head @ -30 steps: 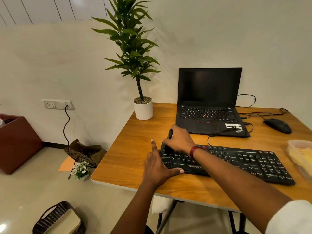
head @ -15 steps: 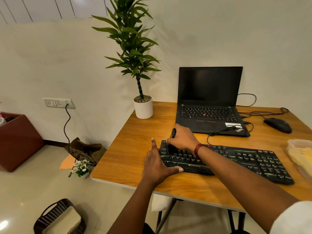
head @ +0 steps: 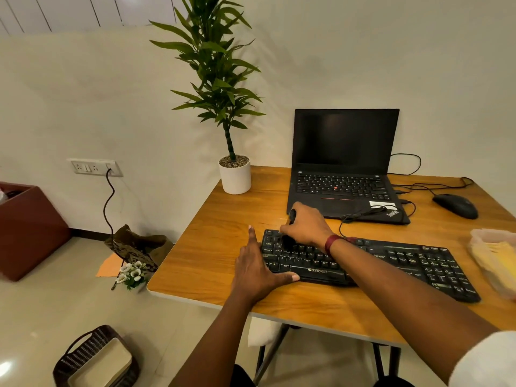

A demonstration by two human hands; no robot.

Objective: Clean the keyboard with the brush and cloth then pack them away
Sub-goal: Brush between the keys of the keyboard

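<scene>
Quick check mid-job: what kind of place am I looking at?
Probably a home or small-office workstation: a wooden table carrying a laptop, an external keyboard and a mouse, with a potted plant by the wall.

A: Light?
B: Warm, even indoor light from above, bright enough. There was a glare spot on the floor [head: 6, 368] at bottom left and a soft sheen on the desk [head: 223, 247].
A: Shadows?
B: Soft. The plant [head: 217, 79] threw a faint one on the wall [head: 293, 79] to its right. It was dark under the desk.
A: Sharpness?
B: Centre was fine. The brush [head: 287, 241] tip under the right hand [head: 307, 227] was smeared. The plastic container [head: 494, 258] and sleeve [head: 485, 361] at the right edge were soft and washed out. Wide-angle bend: wall lines bowed, desk edges stretched.
</scene>
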